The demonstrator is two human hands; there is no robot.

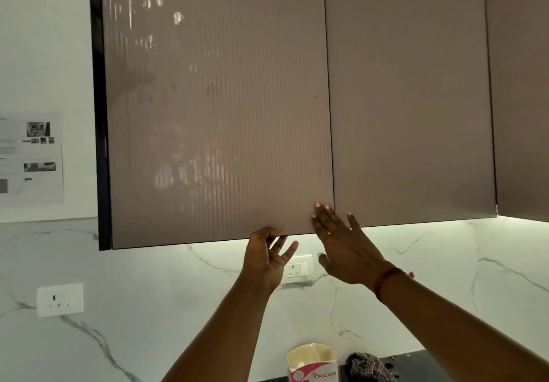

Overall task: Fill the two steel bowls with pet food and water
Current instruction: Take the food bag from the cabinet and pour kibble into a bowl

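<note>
Mauve, ribbed and glossy, the left cabinet door [219,114] fills the upper middle of the frame, closed or nearly so. Below its bottom edge, the left hand [267,253] hooks its upper fingers round that edge, with the other fingers spread loose. Just right of it, the right hand [341,242] lies flat, fingers straight, on the door's lower right corner, beside the seam with the plain mauve right cabinet door [413,99]. The two steel bowls are nowhere in view; whether they sit behind these doors cannot be told.

As I judge the risks, the flat right hand may hold the door against the left hand's pull, the hooked fingers may slip off the handleless edge, or the swinging door may come towards the head. At the bottom, right of centre, a white and pink tissue pack [312,364] and a dark checked cloth [368,365] lie where anything tumbling out would land.
</note>
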